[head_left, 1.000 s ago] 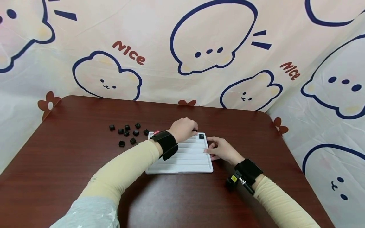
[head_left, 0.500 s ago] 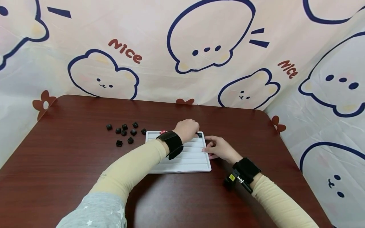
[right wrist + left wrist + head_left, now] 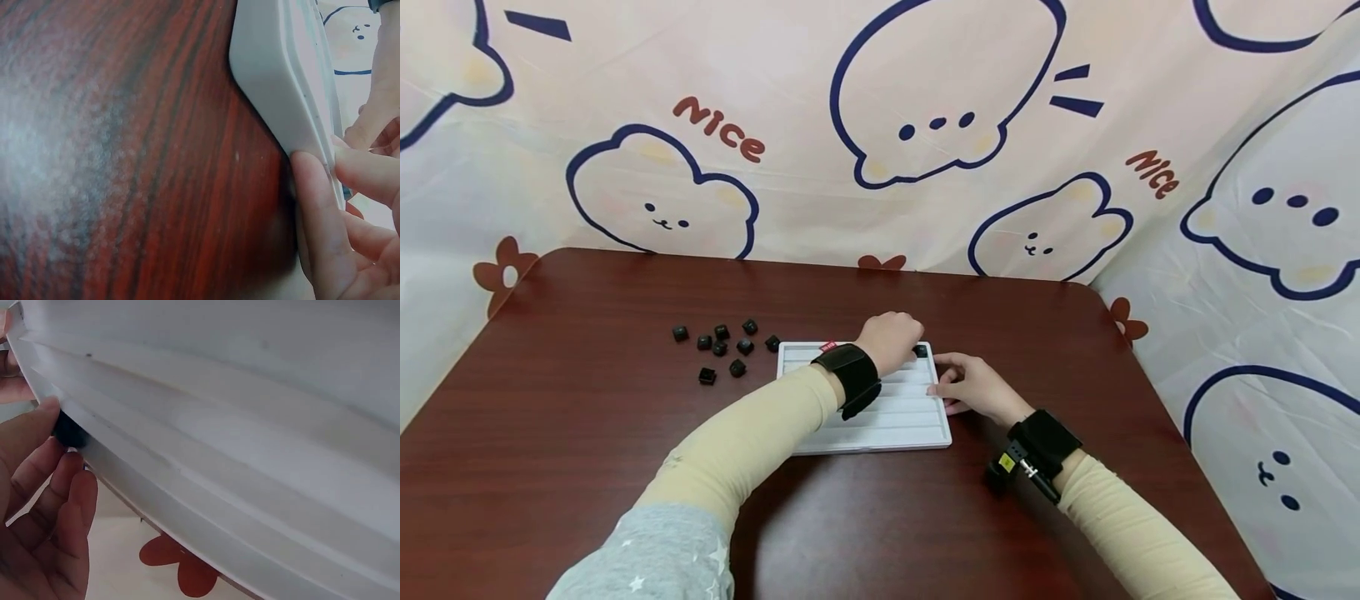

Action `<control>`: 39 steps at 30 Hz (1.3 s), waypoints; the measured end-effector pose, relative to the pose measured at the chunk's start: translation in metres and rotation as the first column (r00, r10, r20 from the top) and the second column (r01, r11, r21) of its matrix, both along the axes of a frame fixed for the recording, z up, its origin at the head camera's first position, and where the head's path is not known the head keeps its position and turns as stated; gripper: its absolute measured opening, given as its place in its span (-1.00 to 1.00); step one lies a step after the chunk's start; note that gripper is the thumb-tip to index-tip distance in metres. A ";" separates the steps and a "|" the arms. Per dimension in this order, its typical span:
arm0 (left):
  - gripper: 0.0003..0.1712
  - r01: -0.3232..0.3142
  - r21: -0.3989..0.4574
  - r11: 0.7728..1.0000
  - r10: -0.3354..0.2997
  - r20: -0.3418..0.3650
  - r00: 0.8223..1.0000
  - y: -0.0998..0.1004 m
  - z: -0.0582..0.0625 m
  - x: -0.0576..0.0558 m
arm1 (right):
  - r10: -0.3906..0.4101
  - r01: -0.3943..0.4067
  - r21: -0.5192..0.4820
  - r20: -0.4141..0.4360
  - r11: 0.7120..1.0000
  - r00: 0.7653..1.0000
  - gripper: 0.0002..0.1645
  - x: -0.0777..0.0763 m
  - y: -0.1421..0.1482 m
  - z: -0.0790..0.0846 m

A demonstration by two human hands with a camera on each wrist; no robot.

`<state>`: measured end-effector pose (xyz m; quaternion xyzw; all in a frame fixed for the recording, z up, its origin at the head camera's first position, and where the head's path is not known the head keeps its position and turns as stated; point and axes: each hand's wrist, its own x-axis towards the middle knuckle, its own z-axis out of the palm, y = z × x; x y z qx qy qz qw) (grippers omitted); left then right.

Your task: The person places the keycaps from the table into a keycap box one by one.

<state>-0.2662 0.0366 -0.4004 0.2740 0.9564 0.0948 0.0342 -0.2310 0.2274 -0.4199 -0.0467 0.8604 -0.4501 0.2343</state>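
A white ridged tray (image 3: 902, 417) lies on the table, with long parallel rows across it. At its far right corner, one small black block (image 3: 921, 352), shaped like a keycap, sits in the top row. My left hand (image 3: 889, 340) reaches over the tray to that spot. In the left wrist view its thumb and curled fingertips pinch a dark block (image 3: 70, 432) at the tray's rim. My right hand (image 3: 979, 387) grips the tray's right edge; the right wrist view has a finger (image 3: 315, 194) along the outer side wall and the thumb at the top rim.
Several loose black blocks (image 3: 720, 348) lie scattered left of the tray, one close to its far left corner. A red tag (image 3: 827, 346) shows at the tray's far rim. A printed curtain (image 3: 805, 200) hangs behind the brown table (image 3: 625, 467).
My left hand has shifted right along the tray's far row, up to the corner block. My right hand keeps its grip on the tray edge. The head view has turned slightly.
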 end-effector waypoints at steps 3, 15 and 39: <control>-0.74 -0.001 0.010 1.000 0.001 0.017 1.000 -0.001 -0.001 0.000 | 0.004 -0.004 -0.007 0.003 1.000 1.000 -0.26 0.000 0.000 -0.001; -0.89 -0.038 0.164 0.986 0.016 0.137 0.991 -0.016 0.005 0.003 | -0.004 0.004 0.017 -0.001 1.000 1.000 -0.26 -0.001 0.001 0.001; -0.91 -0.112 0.208 0.972 0.073 0.186 0.980 -0.022 0.004 0.003 | -0.004 0.004 -0.002 0.004 1.000 1.000 -0.27 -0.001 0.001 -0.001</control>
